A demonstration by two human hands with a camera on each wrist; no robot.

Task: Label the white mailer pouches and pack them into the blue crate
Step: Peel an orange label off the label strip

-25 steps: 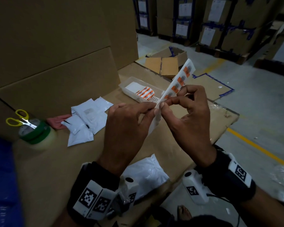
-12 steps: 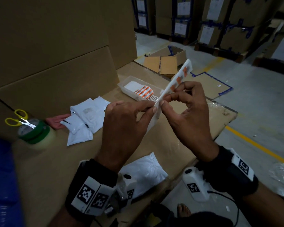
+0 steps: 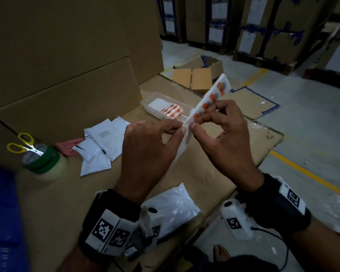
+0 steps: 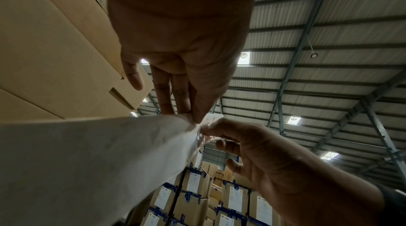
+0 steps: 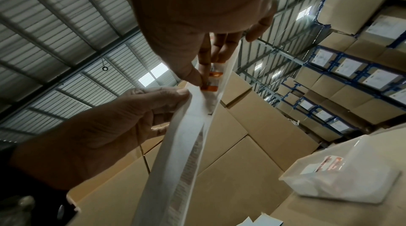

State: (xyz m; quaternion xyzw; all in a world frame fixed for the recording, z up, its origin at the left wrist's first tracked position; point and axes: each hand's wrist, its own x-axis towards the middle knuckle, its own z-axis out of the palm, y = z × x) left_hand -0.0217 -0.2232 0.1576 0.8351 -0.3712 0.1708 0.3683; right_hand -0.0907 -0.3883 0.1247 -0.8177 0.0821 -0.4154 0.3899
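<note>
Above the cardboard-topped bench I see both hands raised, sharing a long white strip of orange-and-white labels. My left hand pinches the strip's lower part between thumb and fingers; my right hand pinches an orange label on the strip, fingers curled. White plastic mailer pouches lie piled on the bench by the cardboard wall, one more at the near edge. Clear plastic tray of labels sits behind the hands. Blue crate at far left.
</note>
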